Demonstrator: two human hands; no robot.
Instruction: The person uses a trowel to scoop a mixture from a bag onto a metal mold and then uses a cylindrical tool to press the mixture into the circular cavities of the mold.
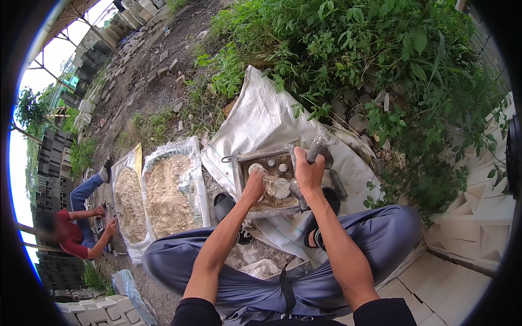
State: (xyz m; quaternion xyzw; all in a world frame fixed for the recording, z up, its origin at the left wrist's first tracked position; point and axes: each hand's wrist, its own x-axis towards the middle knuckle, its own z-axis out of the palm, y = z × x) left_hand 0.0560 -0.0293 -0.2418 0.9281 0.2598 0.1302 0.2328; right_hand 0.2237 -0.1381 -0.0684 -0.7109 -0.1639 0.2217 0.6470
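Note:
My left hand (253, 186) reaches down into a shallow wooden box frame (236, 177), its fingers closed at a pale, powdery lump (258, 169). What they grip is partly hidden. My right hand (310, 173) is wrapped round a thick grey tool handle (314, 149) at the box's right side; its upper end sticks out above my fist. Inside the box, a flat pale disc (280, 188) lies between my hands. Small round-topped grey pegs (283, 168) stand near the far side. The box rests on a white woven sheet (247, 122) in front of my crossed legs.
Left of the box lie two open sacks of sandy powder (169, 187). A grey bar-like piece (337, 183) lies at its right. Dark sandals (222, 205) are by my feet. Leafy plants (359, 49) grow beyond the sheet. A person in red (76, 233) works at far left; pale blocks (467, 217) stand right.

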